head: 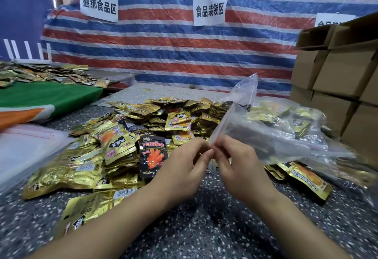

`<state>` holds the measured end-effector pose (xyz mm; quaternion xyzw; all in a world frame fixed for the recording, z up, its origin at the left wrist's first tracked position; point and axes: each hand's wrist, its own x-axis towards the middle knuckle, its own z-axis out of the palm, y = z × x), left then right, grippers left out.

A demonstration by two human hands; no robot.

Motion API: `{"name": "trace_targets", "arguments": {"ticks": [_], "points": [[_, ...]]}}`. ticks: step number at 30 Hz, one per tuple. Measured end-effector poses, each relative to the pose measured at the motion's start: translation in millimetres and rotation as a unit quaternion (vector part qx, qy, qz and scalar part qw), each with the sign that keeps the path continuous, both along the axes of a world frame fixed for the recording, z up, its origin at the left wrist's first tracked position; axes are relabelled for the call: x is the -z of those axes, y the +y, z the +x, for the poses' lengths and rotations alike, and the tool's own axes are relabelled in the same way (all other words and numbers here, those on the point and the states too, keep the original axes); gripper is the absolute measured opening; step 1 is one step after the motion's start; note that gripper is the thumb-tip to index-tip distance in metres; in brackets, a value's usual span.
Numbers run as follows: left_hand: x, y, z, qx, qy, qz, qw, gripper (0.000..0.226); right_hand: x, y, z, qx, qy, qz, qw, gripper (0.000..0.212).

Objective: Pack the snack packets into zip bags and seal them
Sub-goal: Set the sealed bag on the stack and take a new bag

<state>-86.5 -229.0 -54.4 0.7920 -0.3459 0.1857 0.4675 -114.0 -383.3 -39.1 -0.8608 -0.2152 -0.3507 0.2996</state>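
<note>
Zip bag [266, 136]: head view; a clear bag with dark packets inside, raised over the speckled table [204, 228], body slanting right, zip strip running down to the fingers.
Left hand [184, 168]: fingertips pinch the strip's lower end, likely to start the seal at one corner.
Right hand [237, 164]: pinches the same end from the other side, so the two tracks meet (the exact contact is blurred).
Snack packets [114, 148]: gold heap left of the hands, one black packet [152, 156] on top, within reach.
Edges: cardboard boxes [337, 79] crowd the right.
Open room: bare table toward the person.
</note>
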Motion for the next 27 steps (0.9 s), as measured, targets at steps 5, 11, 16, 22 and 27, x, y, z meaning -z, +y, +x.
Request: {"name": "trace_targets", "arguments": {"ticks": [5, 11, 16, 22, 27], "points": [[-2, 3, -1, 0.015, 0.008, -0.012, 1.000, 0.022, 1, 0, -2, -0.020, 0.029, 0.076, 0.996, 0.014], [0, 7, 4, 0.018, 0.009, 0.020, 1.000, 0.021, -4, 0, -2, -0.057, 0.046, 0.016, 0.997, 0.017], [-3, 15, 6, 0.052, 0.033, 0.106, 0.993, 0.028, -6, -11, -1, -0.112, 0.137, -0.058, 0.983, 0.015], [-2, 16, 7, 0.042, 0.019, 0.151, 0.987, 0.033, -5, -16, -2, -0.088, 0.174, -0.040, 0.980, 0.016], [-4, 17, 5, 0.064, 0.061, 0.147, 0.985, 0.032, -10, -16, -5, -0.098, 0.222, -0.006, 0.970, 0.009]]}}
